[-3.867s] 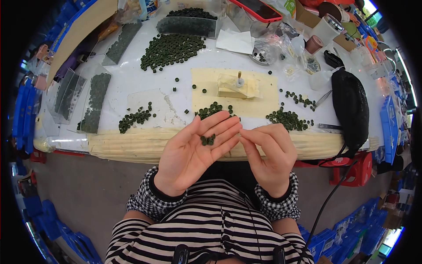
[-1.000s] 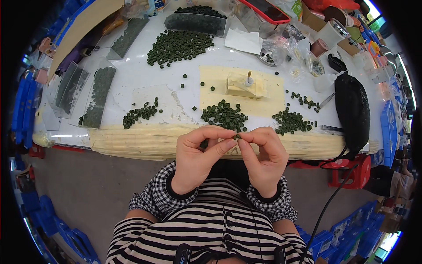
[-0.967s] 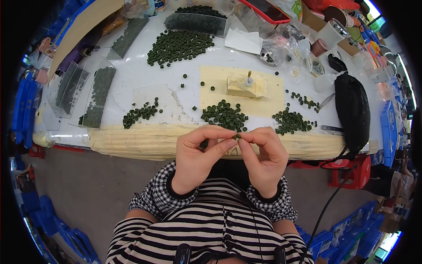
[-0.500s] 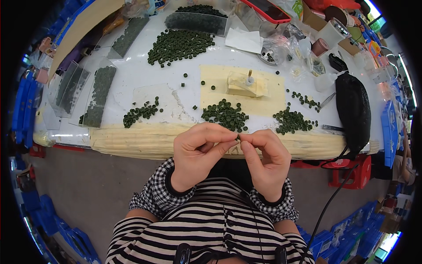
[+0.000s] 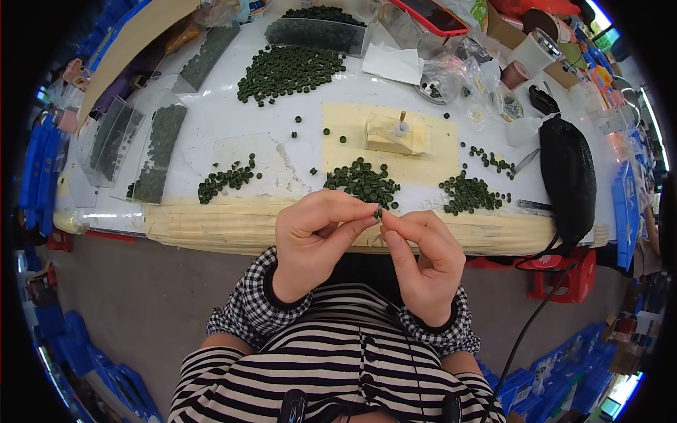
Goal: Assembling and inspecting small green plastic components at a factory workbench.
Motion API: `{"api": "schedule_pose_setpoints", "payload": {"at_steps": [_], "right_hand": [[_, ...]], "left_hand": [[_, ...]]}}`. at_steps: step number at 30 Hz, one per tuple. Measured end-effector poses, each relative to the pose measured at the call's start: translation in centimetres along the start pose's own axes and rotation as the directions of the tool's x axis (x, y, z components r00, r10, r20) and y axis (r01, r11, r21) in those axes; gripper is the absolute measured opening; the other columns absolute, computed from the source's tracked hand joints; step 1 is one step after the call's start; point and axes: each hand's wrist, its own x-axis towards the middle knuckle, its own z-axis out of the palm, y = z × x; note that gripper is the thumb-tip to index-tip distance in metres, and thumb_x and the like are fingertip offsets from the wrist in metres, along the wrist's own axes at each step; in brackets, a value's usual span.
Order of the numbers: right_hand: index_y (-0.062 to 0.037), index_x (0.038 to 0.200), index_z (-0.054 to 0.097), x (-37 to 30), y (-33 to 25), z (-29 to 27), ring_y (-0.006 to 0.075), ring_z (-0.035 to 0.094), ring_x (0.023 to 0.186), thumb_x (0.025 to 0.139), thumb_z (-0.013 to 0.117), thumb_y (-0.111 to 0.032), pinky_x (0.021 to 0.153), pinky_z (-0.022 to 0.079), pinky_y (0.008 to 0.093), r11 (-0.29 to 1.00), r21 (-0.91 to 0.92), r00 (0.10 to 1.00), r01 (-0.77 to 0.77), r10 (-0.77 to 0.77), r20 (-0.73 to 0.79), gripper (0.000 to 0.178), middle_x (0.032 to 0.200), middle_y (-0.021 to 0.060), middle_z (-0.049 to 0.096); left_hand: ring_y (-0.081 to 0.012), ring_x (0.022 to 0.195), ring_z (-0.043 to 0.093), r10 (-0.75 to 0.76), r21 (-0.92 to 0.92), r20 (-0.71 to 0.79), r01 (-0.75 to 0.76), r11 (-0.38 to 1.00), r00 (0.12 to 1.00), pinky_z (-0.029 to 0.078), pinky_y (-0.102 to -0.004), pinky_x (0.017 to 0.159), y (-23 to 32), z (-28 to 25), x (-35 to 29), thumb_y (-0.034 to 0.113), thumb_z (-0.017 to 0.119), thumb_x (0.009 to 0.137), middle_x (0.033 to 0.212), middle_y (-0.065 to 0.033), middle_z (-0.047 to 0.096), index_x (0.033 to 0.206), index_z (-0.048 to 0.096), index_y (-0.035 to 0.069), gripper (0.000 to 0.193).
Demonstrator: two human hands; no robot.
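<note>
A small dark green round piece (image 5: 379, 211) is pinched upright between the thumb and forefinger of my left hand (image 5: 310, 236), just over the table's front edge. My right hand (image 5: 428, 257) is curled, its forefinger tip pressed against the piece from the right and its thumb just below; the fingertips partly cover the piece. Directly beyond my fingers lies a pile of similar green discs (image 5: 362, 181). Other loose piles are to the left (image 5: 227, 181) and right (image 5: 471, 194), and a large heap (image 5: 289, 72) is farther back.
A small cream block (image 5: 388, 138) with an upright peg stands on a yellow sheet (image 5: 342, 118). Clear trays of green pieces (image 5: 161, 144) are at left. A black pouch (image 5: 566, 180), tweezers (image 5: 527, 160), white paper (image 5: 392, 64) and a red-edged phone (image 5: 434, 15) are at right and back.
The green piece has turned so that more of it shows between my fingertips. Both hands have shifted slightly left, and the right thumb sits a little lower.
</note>
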Motion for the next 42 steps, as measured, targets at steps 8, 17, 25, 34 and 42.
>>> {"api": "schedule_pose_setpoints", "payload": {"at_steps": [8,17,25,34,42], "right_hand": [[0.0021,0.103,0.068,0.1,-0.3,-0.1,0.0147,0.059,0.07,0.08,0.066,0.006,0.063,0.047,0.0223,0.996,-0.065,0.997,0.062,-0.059,0.044,0.024,0.082,0.0093,0.062],[-0.0004,0.106,0.068,0.2,0.2,-0.5,0.0141,0.057,0.069,0.08,0.065,0.006,0.06,0.045,0.0219,0.986,-0.095,0.989,0.136,-0.129,0.072,0.027,0.083,0.0084,0.061],[-0.0009,0.108,0.068,-0.1,1.3,-0.3,0.0141,0.057,0.07,0.08,0.066,0.006,0.06,0.045,0.0222,0.997,0.018,0.994,0.073,-0.074,0.078,0.029,0.085,0.008,0.062],[-0.0018,0.108,0.069,-0.4,1.4,-0.2,0.0156,0.057,0.071,0.077,0.067,0.006,0.061,0.045,0.0235,0.991,-0.046,0.991,0.125,-0.122,0.063,0.031,0.085,0.0084,0.063],[-0.0025,0.108,0.069,-0.1,2.1,-0.3,0.0161,0.057,0.07,0.075,0.069,0.006,0.061,0.046,0.024,0.974,-0.044,0.972,0.222,-0.218,0.083,0.034,0.085,0.007,0.062]], "left_hand": [[-0.0023,0.06,0.045,-0.107,-0.063,0.066,0.111,0.992,0.992,0.032,-0.0172,0.05,-0.5,-0.7,0.2,-0.007,0.069,0.077,0.08,-0.0028,0.064,0.094,0.072,0.002,0.019],[-0.0008,0.056,0.037,-0.227,-0.134,0.126,0.243,0.961,0.966,0.028,-0.0168,0.05,-0.2,-1.1,0.4,-0.004,0.071,0.078,0.081,-0.0017,0.065,0.094,0.072,0.002,0.018],[-0.0002,0.058,0.041,-0.133,-0.121,0.1,0.145,0.982,0.986,0.031,-0.0155,0.051,-0.3,-0.9,0.4,-0.006,0.069,0.078,0.083,-0.0036,0.065,0.094,0.071,0.001,0.018],[0.0008,0.056,0.037,-0.208,-0.112,0.139,0.224,0.968,0.968,0.029,-0.0159,0.05,-0.3,-1.2,0.5,-0.003,0.07,0.078,0.081,-0.0015,0.064,0.094,0.072,0.001,0.016],[0.0009,0.055,0.035,-0.217,-0.099,0.134,0.231,0.968,0.967,0.027,-0.0161,0.049,0.0,-1.3,0.4,-0.002,0.071,0.079,0.078,0.0005,0.063,0.094,0.072,0.002,0.015]]}}
